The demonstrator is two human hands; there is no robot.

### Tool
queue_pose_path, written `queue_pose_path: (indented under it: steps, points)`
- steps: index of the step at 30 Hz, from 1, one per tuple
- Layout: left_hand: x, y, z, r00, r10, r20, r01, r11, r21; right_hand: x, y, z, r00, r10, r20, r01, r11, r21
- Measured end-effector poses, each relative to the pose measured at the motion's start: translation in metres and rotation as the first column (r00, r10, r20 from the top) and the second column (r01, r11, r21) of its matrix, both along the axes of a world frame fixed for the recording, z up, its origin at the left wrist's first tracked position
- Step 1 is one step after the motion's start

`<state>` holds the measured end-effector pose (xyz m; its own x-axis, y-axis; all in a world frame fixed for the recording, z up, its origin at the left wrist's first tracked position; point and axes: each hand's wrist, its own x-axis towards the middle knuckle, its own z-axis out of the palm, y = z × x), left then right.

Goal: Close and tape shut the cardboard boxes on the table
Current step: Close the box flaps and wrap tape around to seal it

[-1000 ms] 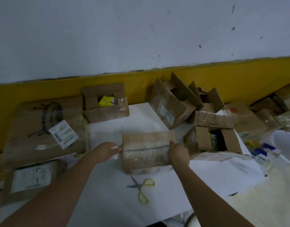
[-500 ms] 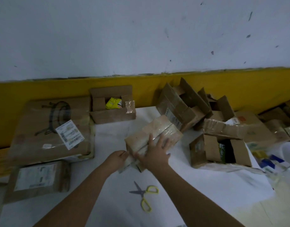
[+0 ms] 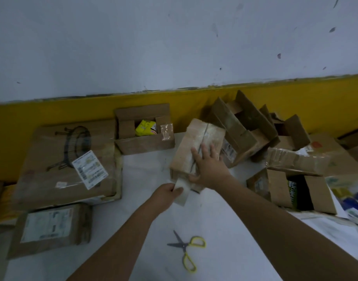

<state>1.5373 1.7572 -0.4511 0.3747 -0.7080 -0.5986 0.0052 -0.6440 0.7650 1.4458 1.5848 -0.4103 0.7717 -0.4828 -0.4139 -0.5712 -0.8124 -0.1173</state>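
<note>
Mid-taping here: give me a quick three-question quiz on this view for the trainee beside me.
1. True or false: the right hand lies flat on the closed box.
2. The left hand pinches: A) a marker, B) the tape strip at the box's near end, C) a knife.
3. Fill in: the scissors on the table have ___ handles.
Key: 1 true; 2 B; 3 yellow.
</note>
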Motion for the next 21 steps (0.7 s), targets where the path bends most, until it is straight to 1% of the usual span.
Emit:
queue_pose_path:
  steps: [2,4,6,8,10,11,14,15,16,17,18,19,20,21]
  points:
    - [-0.003,-0.007,-0.003,1.0,0.0,0.009,0.0,1.0,-0.015,0.0,-0.008,0.0,1.0,-0.003,-0.028,0.005,0.998,0.057]
    - [-0.003,-0.006,-0.006,1.0,0.028,-0.014,-0.028,0.999,-0.027,-0.001,-0.008,-0.003,1.0,-0.012,-0.024,0.014,0.997,0.079]
    - [0.0,-0.005,-0.012,0.999,0.037,0.004,-0.037,0.998,-0.047,-0.001,-0.002,-0.011,1.0,-0.024,0.016,0.023,0.999,0.037]
    - [0.003,-0.007,-0.015,0.996,0.009,0.091,-0.004,0.999,-0.049,-0.001,0.003,-0.019,0.998,-0.024,0.055,0.025,0.999,-0.025]
    - [0.004,-0.011,-0.016,0.982,-0.023,0.189,0.03,0.999,-0.036,0.001,0.004,-0.022,0.999,-0.014,0.043,0.016,0.998,-0.055]
    - [0.005,-0.012,-0.015,0.976,-0.045,0.213,0.051,0.998,-0.025,0.003,0.004,-0.022,1.0,-0.013,0.021,0.014,0.998,-0.064]
    - [0.01,-0.013,-0.006,0.985,-0.062,0.164,0.058,0.998,0.031,0.002,0.012,-0.018,0.999,-0.032,-0.034,0.027,0.988,-0.15]
    - [0.013,-0.01,0.0,0.986,-0.064,0.154,0.057,0.997,0.052,-0.001,0.02,-0.014,1.0,-0.022,-0.002,0.022,0.979,-0.203]
    - [0.016,-0.006,0.005,0.982,-0.081,0.172,0.068,0.995,0.076,-0.007,0.031,-0.009,0.997,0.005,0.076,0.014,0.968,-0.251]
    - [0.019,-0.003,0.01,0.977,-0.088,0.193,0.072,0.994,0.087,-0.017,0.045,-0.007,0.978,0.052,0.203,0.007,0.959,-0.282]
    - [0.021,0.001,0.012,0.975,-0.075,0.209,0.055,0.993,0.1,-0.029,0.061,-0.008,0.927,0.107,0.36,0.003,0.956,-0.293]
    - [0.022,0.006,0.013,0.976,-0.051,0.212,0.027,0.994,0.11,-0.044,0.077,-0.017,0.856,0.126,0.502,0.017,0.963,-0.27]
    - [0.02,0.012,0.011,0.978,-0.027,0.206,0.001,0.992,0.125,-0.062,0.094,-0.029,0.806,0.084,0.586,0.053,0.976,-0.212]
    - [0.018,0.02,0.008,0.98,-0.011,0.198,-0.017,0.99,0.14,-0.079,0.111,-0.043,0.81,-0.011,0.586,0.096,0.989,-0.115]
